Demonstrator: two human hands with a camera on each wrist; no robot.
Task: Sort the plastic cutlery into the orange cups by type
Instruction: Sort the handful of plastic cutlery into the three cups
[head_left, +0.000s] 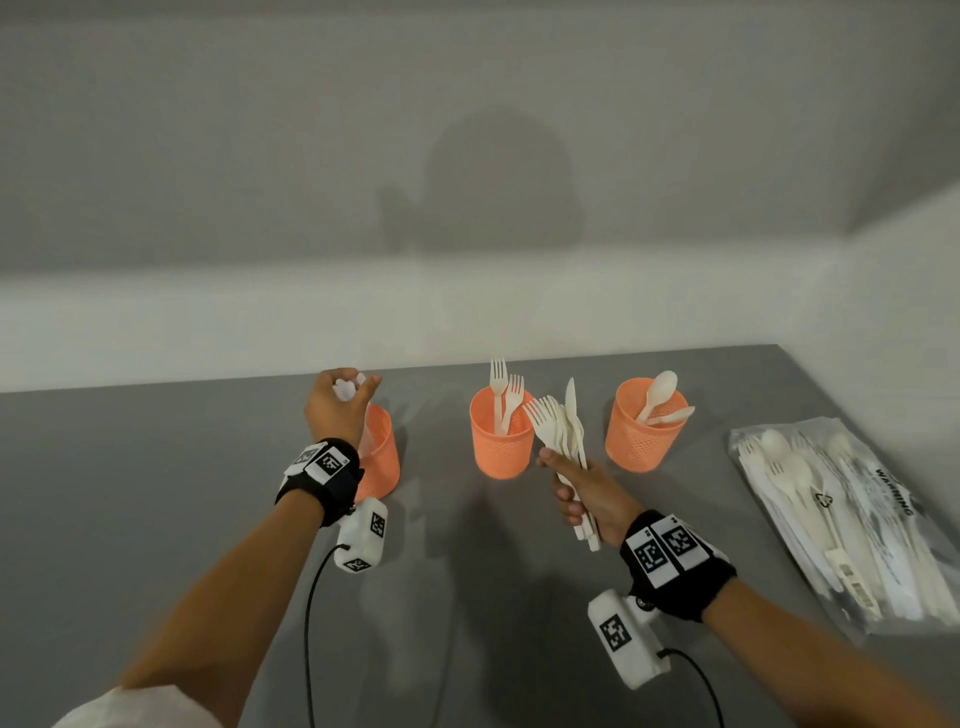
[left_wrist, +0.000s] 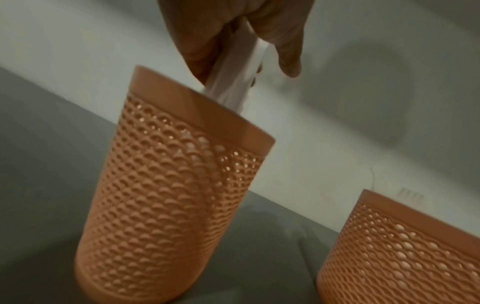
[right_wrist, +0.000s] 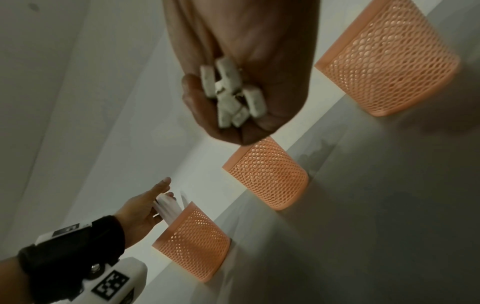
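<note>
Grey table (head_left: 156, 493) against white wall (head_left: 467, 156) bears three orange cups (head_left: 501, 441).

Perforated plastic cups (head_left: 501, 441); matt grey table (head_left: 156, 467).

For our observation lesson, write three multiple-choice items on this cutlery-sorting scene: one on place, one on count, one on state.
1. Where does the plastic bag of cutlery lie?
A. right of the cups
B. left of the cups
C. inside a cup

2. How many forks stand in the middle cup?
A. none
B. two
C. five

3. What is the right hand doing?
A. resting flat
B. gripping a bundle of cutlery
C. lifting a cup

Answers: 1 A, it lies at the table's right edge; 2 B, two tined heads rise above the rim; 3 B, fingers curl round several handles.
</note>
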